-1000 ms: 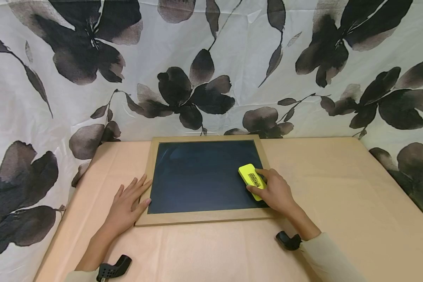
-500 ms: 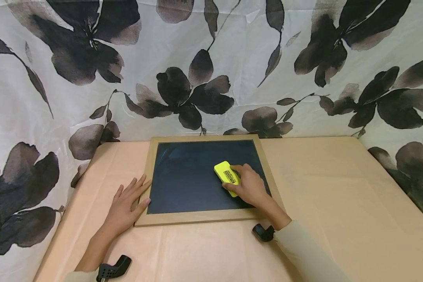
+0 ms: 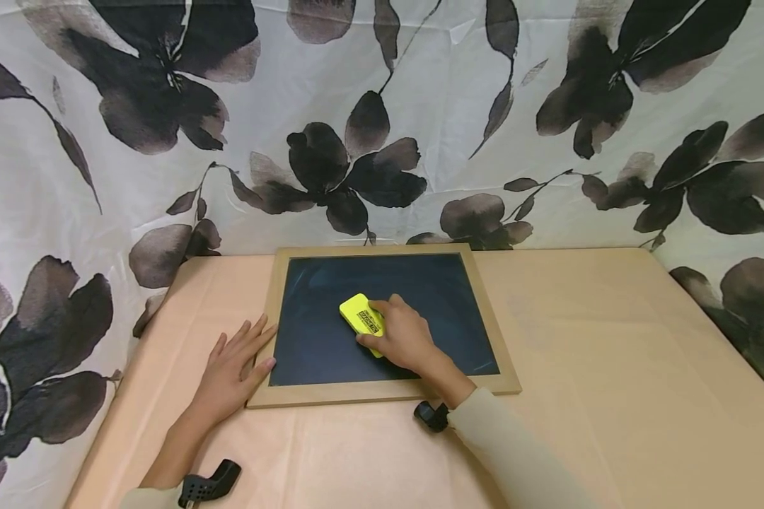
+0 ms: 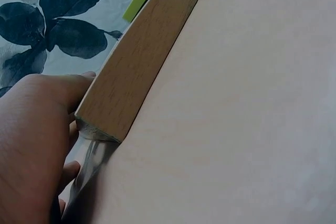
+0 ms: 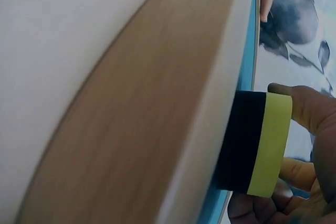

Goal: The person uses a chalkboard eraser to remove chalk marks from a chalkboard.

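Observation:
A small chalkboard with a pale wooden frame lies on the table. My right hand grips a yellow board eraser between thumb and fingers, over the middle of the dark surface. In the right wrist view the eraser's black felt side faces the board, its yellow back held by the hand. My left hand rests with straight, spread fingers at the board's left edge, fingertips on the frame. The left wrist view shows that hand beside the frame's corner.
Pale cloth covers the table. Behind and at the sides hangs a white curtain with dark flower prints. Black wrist devices sit on the left wrist and the right wrist. Faint pale smears show on the chalkboard's upper left.
My right hand has slid the eraser leftward, from the chalkboard's right side to its middle. A pale streak at the lower right corner is now uncovered. The left hand has stayed in place.

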Action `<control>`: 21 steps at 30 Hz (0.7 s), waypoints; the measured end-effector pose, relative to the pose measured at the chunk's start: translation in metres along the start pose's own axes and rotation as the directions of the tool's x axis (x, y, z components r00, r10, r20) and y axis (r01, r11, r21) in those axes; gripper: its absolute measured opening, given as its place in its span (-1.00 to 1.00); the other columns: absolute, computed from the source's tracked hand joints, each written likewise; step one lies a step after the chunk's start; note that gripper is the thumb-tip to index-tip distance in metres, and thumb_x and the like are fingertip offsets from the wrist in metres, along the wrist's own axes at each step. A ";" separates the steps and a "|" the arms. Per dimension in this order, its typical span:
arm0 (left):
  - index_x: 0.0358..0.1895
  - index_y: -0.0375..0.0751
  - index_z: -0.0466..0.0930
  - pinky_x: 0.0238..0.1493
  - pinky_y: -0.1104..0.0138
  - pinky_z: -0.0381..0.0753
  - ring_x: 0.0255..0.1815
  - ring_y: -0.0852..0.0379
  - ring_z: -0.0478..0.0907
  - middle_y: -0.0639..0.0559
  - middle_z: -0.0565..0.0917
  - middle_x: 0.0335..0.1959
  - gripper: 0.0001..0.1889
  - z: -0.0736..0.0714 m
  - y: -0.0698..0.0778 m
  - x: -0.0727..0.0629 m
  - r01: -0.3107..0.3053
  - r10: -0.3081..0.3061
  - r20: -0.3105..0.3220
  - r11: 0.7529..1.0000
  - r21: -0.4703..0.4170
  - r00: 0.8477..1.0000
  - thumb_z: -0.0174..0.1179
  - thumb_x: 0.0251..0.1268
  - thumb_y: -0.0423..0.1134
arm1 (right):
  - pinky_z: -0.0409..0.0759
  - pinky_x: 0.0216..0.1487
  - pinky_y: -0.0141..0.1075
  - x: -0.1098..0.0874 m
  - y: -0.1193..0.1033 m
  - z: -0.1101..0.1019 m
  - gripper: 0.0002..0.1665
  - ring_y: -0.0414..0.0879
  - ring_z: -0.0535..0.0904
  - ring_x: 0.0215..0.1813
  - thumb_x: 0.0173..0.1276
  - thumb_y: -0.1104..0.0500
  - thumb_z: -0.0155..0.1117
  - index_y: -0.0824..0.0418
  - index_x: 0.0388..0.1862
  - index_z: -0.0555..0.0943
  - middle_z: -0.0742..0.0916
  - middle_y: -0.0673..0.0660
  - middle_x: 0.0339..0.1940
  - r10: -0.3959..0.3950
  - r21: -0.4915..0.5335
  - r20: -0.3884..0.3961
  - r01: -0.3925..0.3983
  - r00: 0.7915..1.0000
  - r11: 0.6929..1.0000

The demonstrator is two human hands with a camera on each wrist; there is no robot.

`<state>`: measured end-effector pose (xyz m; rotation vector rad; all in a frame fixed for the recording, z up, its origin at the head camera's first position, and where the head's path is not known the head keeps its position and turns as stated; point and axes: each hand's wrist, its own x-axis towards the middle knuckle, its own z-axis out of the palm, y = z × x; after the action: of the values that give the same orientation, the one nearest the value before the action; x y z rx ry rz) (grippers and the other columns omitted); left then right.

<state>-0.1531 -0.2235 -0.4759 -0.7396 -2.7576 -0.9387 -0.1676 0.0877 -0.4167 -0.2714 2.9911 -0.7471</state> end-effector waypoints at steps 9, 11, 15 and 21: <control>0.41 -0.05 0.33 0.33 -0.25 -0.24 0.46 -0.27 0.03 -0.10 0.18 0.48 -0.42 0.002 0.000 0.001 0.010 -0.010 0.009 1.000 0.011 1.000 0.15 0.35 -0.05 | 0.34 -0.49 -0.33 0.008 -0.016 0.009 -0.20 -0.13 0.37 -0.39 0.08 -0.14 0.47 0.08 0.30 0.51 0.43 0.00 -0.36 -0.119 0.084 0.098 0.111 0.988 0.990; 0.40 -0.06 0.33 0.33 -0.25 -0.24 0.45 -0.27 0.04 -0.10 0.18 0.48 -0.42 0.002 0.000 0.001 0.011 -0.011 0.006 1.000 0.015 1.000 0.15 0.34 -0.05 | 0.33 -0.47 -0.32 0.009 -0.018 0.008 -0.21 -0.13 0.37 -0.38 0.08 -0.12 0.49 0.06 0.30 0.51 0.43 0.00 -0.35 -0.133 0.108 0.114 0.121 0.984 0.987; 0.40 -0.06 0.33 0.33 -0.26 -0.24 0.46 -0.27 0.03 -0.10 0.18 0.48 -0.43 0.001 0.000 0.001 0.018 -0.018 0.011 1.000 0.020 1.000 0.15 0.35 -0.05 | 0.33 -0.45 -0.31 0.010 -0.020 0.008 -0.22 -0.12 0.38 -0.37 0.09 -0.08 0.49 0.03 0.31 0.50 0.43 0.00 -0.34 -0.166 0.145 0.158 0.144 0.973 0.979; 0.40 -0.06 0.34 0.33 -0.26 -0.24 0.46 -0.26 0.03 -0.10 0.19 0.47 -0.42 0.000 0.002 0.001 0.023 -0.023 0.012 1.000 0.019 1.000 0.16 0.34 -0.05 | 0.30 -0.47 -0.33 0.010 -0.023 0.008 -0.24 -0.13 0.36 -0.39 0.08 -0.07 0.50 -0.03 0.30 0.51 0.42 0.00 -0.35 -0.220 0.178 0.212 0.184 0.952 0.967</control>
<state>-0.1533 -0.2217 -0.4748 -0.7142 -2.7877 -0.9138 -0.1733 0.0617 -0.4127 -0.6189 2.6962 -0.8945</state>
